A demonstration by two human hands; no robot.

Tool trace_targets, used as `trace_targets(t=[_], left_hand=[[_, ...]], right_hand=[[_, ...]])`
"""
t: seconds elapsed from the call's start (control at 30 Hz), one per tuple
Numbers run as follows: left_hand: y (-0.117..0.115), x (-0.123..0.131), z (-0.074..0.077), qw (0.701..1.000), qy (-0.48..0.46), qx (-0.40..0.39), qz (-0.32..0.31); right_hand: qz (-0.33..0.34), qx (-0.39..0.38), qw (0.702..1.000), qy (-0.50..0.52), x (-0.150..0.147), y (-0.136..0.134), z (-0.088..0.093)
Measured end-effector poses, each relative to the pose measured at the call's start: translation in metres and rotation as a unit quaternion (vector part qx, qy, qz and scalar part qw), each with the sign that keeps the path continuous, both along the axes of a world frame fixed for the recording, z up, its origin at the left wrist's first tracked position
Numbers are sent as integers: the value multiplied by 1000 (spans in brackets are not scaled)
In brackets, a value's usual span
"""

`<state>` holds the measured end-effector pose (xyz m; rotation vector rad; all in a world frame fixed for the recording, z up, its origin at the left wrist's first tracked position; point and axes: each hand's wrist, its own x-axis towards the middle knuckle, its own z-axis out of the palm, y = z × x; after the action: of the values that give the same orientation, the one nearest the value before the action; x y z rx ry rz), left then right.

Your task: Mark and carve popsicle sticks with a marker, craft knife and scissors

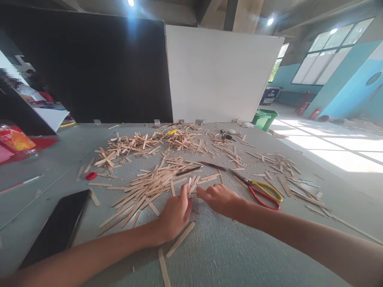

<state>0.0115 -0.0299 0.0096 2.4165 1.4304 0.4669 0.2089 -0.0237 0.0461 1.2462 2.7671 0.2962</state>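
Note:
My left hand [176,213] rests on the grey table [227,247] with its fingers curled, the fingertips touching a wooden craft stick [191,186] at the near edge of a heap of craft sticks [149,187]. My right hand [220,199] lies just to the right, fingers pinched towards the same spot, fingertips almost meeting the left hand's. What either hand grips is too small to make out. A single loose stick [180,239] lies beside my left wrist.
Scissors with yellow and red handles [259,190] lie right of my right hand. A black phone [58,227] lies at the near left, a red ring [90,175] beyond it. More stick heaps [179,141] cover the far table. Black and white boards stand behind.

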Motion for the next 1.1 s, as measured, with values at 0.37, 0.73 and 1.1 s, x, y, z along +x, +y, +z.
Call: trace_targets(t=[0.37, 0.73, 1.1], left_hand=[[1, -1, -5, 1000, 5, 9, -6], [3, -2, -14, 999, -5, 21, -24], [2, -2, -14, 998, 4, 40, -38]], right_hand=[[-30, 29, 999, -14, -8, -11, -1], [-47, 5, 999, -25, -7, -11, -4], [-80, 13, 997, -18, -18, -25, 1]])
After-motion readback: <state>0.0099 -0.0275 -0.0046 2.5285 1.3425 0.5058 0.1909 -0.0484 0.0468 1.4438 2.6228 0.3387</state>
